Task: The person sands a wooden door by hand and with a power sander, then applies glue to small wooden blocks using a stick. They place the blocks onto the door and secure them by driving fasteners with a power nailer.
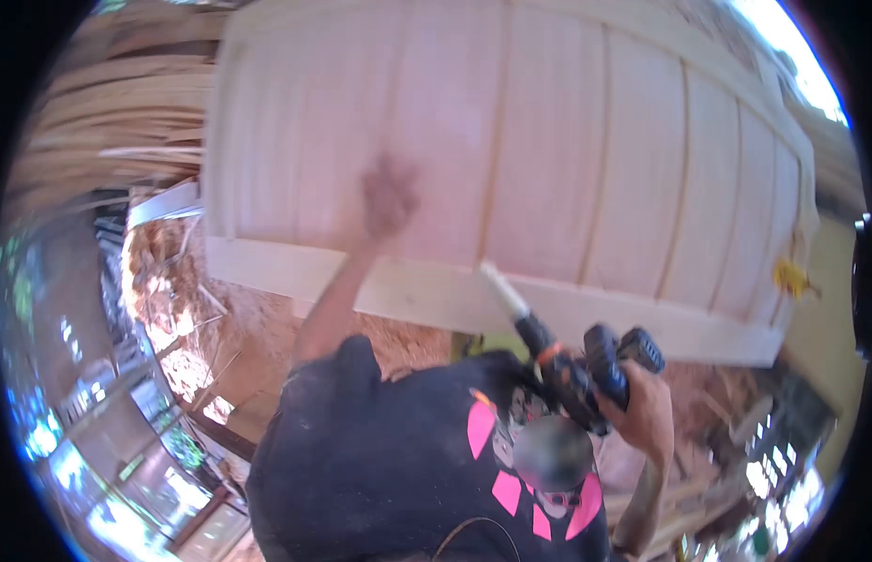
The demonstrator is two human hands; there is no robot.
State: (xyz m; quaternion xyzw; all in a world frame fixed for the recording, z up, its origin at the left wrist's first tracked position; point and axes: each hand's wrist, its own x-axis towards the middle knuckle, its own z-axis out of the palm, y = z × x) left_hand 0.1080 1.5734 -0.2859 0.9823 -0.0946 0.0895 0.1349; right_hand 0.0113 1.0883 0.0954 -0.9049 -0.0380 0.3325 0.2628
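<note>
A large pale wooden panel [445, 122] of side-by-side boards, edged by a frame strip, fills the upper middle. Over its left half is my left hand [389, 197], smeared by motion, its fingers too blurred to read. My right hand [637, 407] is wrapped round the handle of a black tool [567, 375] with an orange ring, at the lower right. The tool's long white nozzle [504, 290] points up and left, its tip at the panel's near frame strip [417, 290].
Stacked wooden strips [117, 103] lie at the upper left. Wood shavings [239, 328] cover the ground below the panel. A yellow object [790, 278] sits at the panel's right edge. Planks and debris lie at the lower right.
</note>
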